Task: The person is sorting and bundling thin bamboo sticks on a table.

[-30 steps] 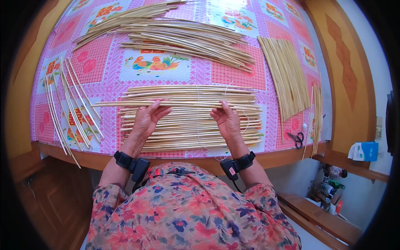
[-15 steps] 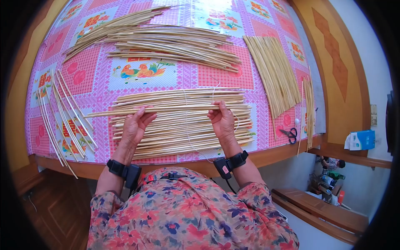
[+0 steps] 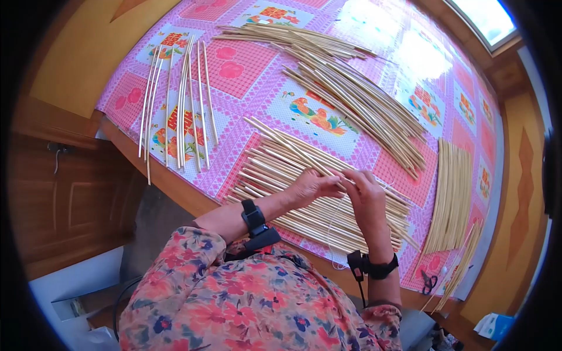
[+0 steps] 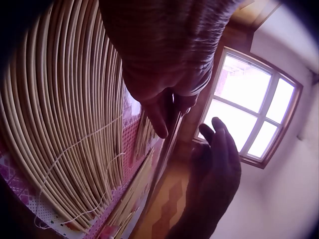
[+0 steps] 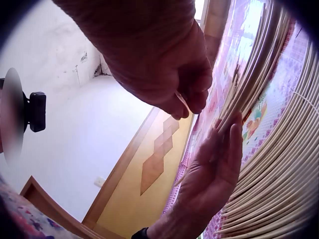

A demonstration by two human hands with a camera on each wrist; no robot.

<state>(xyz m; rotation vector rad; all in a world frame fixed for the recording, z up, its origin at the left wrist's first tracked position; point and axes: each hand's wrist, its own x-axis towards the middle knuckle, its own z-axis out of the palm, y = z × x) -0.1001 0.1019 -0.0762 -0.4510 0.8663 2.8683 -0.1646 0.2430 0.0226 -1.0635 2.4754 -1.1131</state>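
Note:
Over a row of pale, straw-like stalks point(image 3: 298, 219) laid side by side, my two hands meet in the head view. The left hand point(image 3: 313, 188) holds a few stalks point(image 3: 278, 140) that extend toward the upper left. Close against its fingertips is the right hand point(image 3: 369, 202), thumb and fingers pinched together. A thin pale piece point(image 5: 183, 102) shows between those fingertips in the right wrist view. In the left wrist view, white string point(image 4: 65, 150) crosses the laid stalks and loops beside them.
Loose stalks point(image 3: 363, 99) lie in a long pile at the back, and thinner sticks point(image 3: 183, 111) at the left overhang the table edge. On the right are a flat bundle of stalks point(image 3: 449, 196), scissors point(image 3: 429, 283) and more thin sticks point(image 3: 459, 266). A patterned cloth point(image 3: 246, 105) covers the table.
The hands were apart, both gripping the stalks; the right hand has left its place on them and come close to the left. The head view has turned, and the held stalks now slant.

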